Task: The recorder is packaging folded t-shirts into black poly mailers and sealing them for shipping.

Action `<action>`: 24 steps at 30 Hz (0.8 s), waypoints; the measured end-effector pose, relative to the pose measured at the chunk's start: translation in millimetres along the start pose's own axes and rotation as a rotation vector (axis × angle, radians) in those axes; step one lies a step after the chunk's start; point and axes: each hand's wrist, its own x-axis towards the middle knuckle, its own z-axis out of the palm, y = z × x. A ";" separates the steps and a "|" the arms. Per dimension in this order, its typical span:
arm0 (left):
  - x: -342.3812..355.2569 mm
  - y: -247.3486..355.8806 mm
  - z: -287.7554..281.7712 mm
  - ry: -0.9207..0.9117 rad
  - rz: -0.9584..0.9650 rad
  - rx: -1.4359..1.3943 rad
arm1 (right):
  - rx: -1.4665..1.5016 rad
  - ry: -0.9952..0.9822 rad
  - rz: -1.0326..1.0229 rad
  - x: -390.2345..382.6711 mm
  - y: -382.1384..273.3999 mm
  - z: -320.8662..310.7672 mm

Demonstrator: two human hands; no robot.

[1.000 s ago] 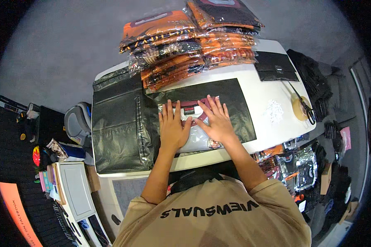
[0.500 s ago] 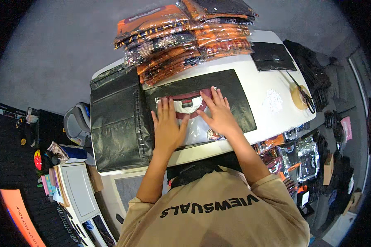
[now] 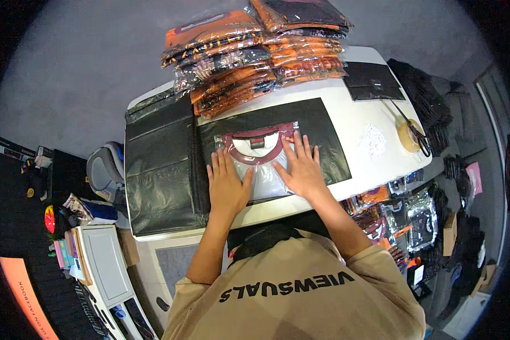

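Note:
A folded white shirt with a maroon collar (image 3: pixel 258 152), in a clear plastic sleeve, lies flat on a black plastic mailer bag (image 3: pixel 330 141) near the table's front edge. On the left part of the shirt rests my left hand (image 3: pixel 228 184), its fingers stretched out over the plastic. My right hand (image 3: pixel 302 170) lies flat on the right part, fingers spread, with the thumb pointing in toward the collar. Neither hand grips anything. Both palms hide the shirt's sides, and the collar shows between them.
Black mailers (image 3: pixel 161 170) are stacked on the left of the white table (image 3: pixel 374 175). Tall piles of bagged orange and dark shirts (image 3: pixel 226 62) stand at the back. On the right are a black pouch (image 3: pixel 373 80), scissors (image 3: pixel 418 137), a tape roll (image 3: pixel 408 136) and white scraps (image 3: pixel 373 140).
Both hands have slid slightly toward me over the sleeve, uncovering more of the collar and its upper corners. They remain flat. The view has shifted a little.

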 end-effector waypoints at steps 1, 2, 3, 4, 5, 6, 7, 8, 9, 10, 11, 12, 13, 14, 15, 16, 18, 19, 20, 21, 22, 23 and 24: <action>6.8 5.4 -3.8 -0.003 0.008 0.022 | -0.006 0.013 0.027 4.1 0.0 -5.2; 14.7 12.8 -6.2 -0.002 0.007 0.023 | 0.007 0.045 0.000 11.4 -2.0 -8.5; 25.5 24.5 -9.6 0.019 0.095 0.005 | 0.007 0.048 0.001 19.4 -4.2 -8.1; 35.6 33.3 -9.9 0.041 0.182 -0.011 | 0.053 0.070 -0.081 28.1 -7.6 -3.7; 45.5 40.5 -5.5 0.040 0.185 -0.009 | 0.099 0.093 -0.162 35.5 -11.0 0.7; 54.6 42.8 2.9 -0.001 0.214 -0.054 | 0.087 0.054 -0.176 42.2 -16.1 6.3; 61.1 41.7 12.8 -0.042 0.243 -0.099 | 0.090 0.055 -0.178 45.3 -19.0 10.5; 64.6 37.9 20.9 -0.056 0.211 -0.106 | 0.061 0.034 -0.155 47.6 -21.0 14.1; 66.5 34.8 25.0 -0.057 0.214 -0.105 | 0.030 0.014 -0.129 49.9 -21.9 13.5; 67.8 29.7 27.8 -0.026 0.219 -0.066 | 0.003 -0.029 -0.098 49.2 -21.2 11.3; 69.2 24.4 30.5 0.006 0.224 -0.026 | 0.005 -0.027 -0.097 50.5 -19.4 9.7; 68.2 22.9 30.2 0.015 0.218 -0.022 | -0.023 -0.018 -0.082 48.5 -16.3 9.7; 68.2 21.9 30.1 0.010 0.220 -0.021 | -0.050 -0.010 -0.069 46.8 -14.3 10.2; 68.8 20.8 29.9 0.030 0.194 0.013 | -0.047 -0.013 -0.066 45.6 -13.5 11.0; 70.0 21.1 28.1 0.054 0.167 0.046 | -0.055 -0.008 -0.055 46.3 -12.8 9.5; 69.4 21.1 26.0 0.062 0.162 0.064 | -0.063 -0.004 -0.045 46.5 -13.2 8.3; 65.8 25.9 19.6 0.022 0.170 0.090 | -0.059 0.008 -0.011 45.3 -12.9 8.4; 64.0 30.8 15.5 -0.017 0.180 0.115 | -0.058 0.021 0.024 44.5 -11.8 8.6; 61.9 37.5 12.5 -0.018 0.183 0.113 | -0.059 0.022 0.027 43.4 -10.4 9.8; 57.7 43.0 10.6 -0.042 0.234 0.094 | -0.031 0.048 -0.069 41.4 -10.7 11.7; 54.7 45.6 9.8 -0.066 0.285 0.074 | -0.003 0.074 -0.164 39.5 -10.2 13.3; 53.5 44.2 11.7 -0.066 0.285 0.075 | -0.002 0.073 -0.164 37.5 -8.0 14.1; 53.2 42.1 11.9 -0.070 0.269 0.048 | 0.005 0.051 -0.166 35.8 -7.1 12.1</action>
